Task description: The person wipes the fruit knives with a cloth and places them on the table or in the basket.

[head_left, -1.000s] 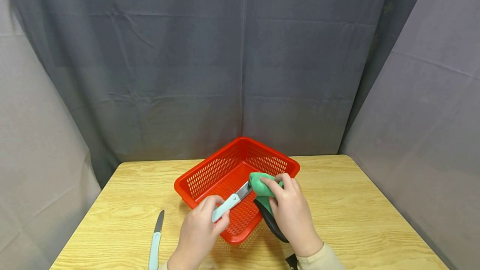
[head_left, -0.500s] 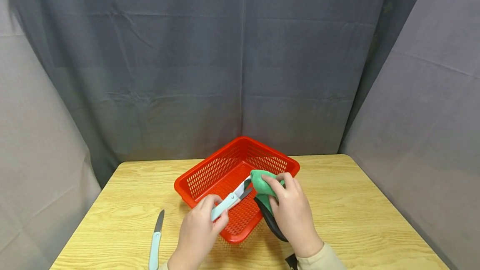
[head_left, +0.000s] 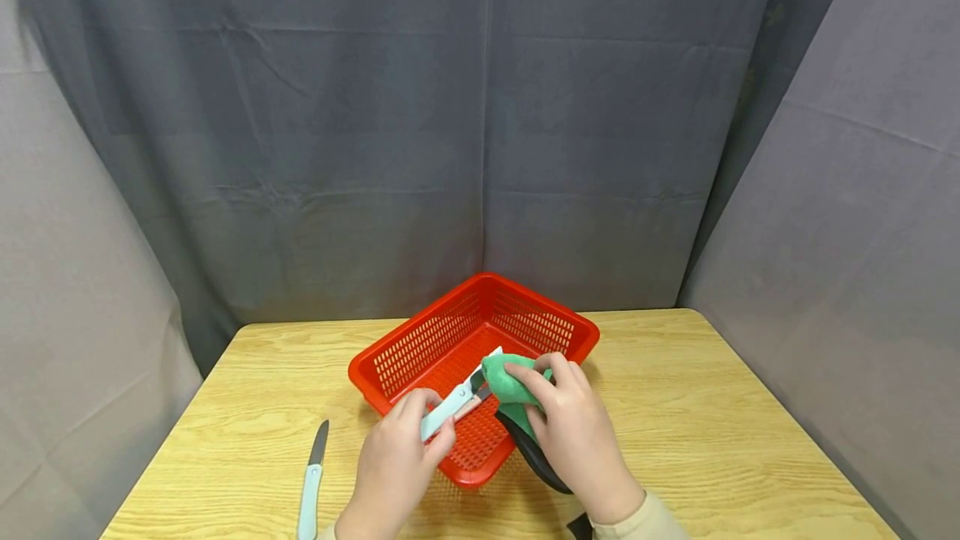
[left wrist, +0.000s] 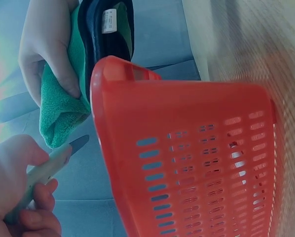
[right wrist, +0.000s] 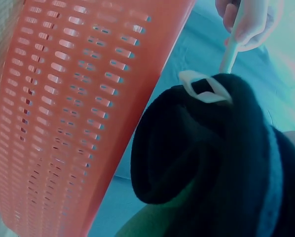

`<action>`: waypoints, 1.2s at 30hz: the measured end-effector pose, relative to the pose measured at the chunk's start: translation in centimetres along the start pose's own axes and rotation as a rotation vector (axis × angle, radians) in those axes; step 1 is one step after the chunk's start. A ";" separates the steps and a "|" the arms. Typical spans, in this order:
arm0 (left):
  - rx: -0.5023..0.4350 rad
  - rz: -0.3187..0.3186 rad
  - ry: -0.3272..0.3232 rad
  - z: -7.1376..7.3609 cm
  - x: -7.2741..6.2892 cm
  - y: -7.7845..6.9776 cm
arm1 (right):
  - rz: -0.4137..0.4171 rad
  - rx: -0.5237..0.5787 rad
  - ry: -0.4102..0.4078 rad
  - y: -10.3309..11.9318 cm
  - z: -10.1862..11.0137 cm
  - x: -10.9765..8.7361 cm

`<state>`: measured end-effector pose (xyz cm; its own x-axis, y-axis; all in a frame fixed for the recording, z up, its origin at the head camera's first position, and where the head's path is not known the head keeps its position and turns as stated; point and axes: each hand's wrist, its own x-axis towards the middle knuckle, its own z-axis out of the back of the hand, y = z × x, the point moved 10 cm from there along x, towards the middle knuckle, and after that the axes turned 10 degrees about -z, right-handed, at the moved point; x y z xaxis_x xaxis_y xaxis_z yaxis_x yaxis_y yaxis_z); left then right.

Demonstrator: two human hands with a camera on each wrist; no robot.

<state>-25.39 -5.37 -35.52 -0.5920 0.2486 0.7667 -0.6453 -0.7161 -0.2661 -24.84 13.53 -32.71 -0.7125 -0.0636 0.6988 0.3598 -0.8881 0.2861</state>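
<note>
My left hand (head_left: 397,457) grips what look like scissors (head_left: 448,408) by their light blue handle. A pale, shiny blade and a darker one spread apart from the handle end, over the red basket (head_left: 408,338). My right hand (head_left: 573,432) pinches a green cloth (head_left: 510,382) against the blades, covering part of them. Black fabric (head_left: 536,452) with a white label hangs below the green part; in the right wrist view this black piece (right wrist: 206,163) fills much of the picture. In the left wrist view, a dark blade (left wrist: 80,143) shows beside the cloth.
A knife (head_left: 311,482) with a light blue handle lies on the wooden table (head_left: 712,423), left of my left hand, its blade pointing away. The perforated basket stands at the middle. Grey curtains (head_left: 375,123) enclose the back and sides.
The green cloth and right hand have moved left and down along the blades, toward the handle. The second, darker blade has come into view below the pale one. The left hand barely moves.
</note>
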 end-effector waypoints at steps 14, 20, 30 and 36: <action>0.001 -0.027 -0.021 0.1 0.0 -0.2 | 0.075 0.003 0.046 1.1 -0.9 -0.6; 0.003 -0.055 -0.033 0.3 0.0 -0.4 | 0.070 0.006 0.049 1.2 -0.9 -0.6; 0.020 -0.121 -0.061 0.4 0.0 -0.9 | 0.021 0.007 0.035 0.4 -0.8 -0.3; 0.018 -0.139 -0.070 0.6 0.1 -1.1 | -0.028 -0.018 0.007 -0.5 -0.5 0.0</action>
<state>-24.46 -4.92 -34.85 -0.4617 0.3003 0.8347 -0.7098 -0.6894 -0.1445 -25.36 13.72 -33.18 -0.7264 -0.0412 0.6860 0.3284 -0.8977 0.2938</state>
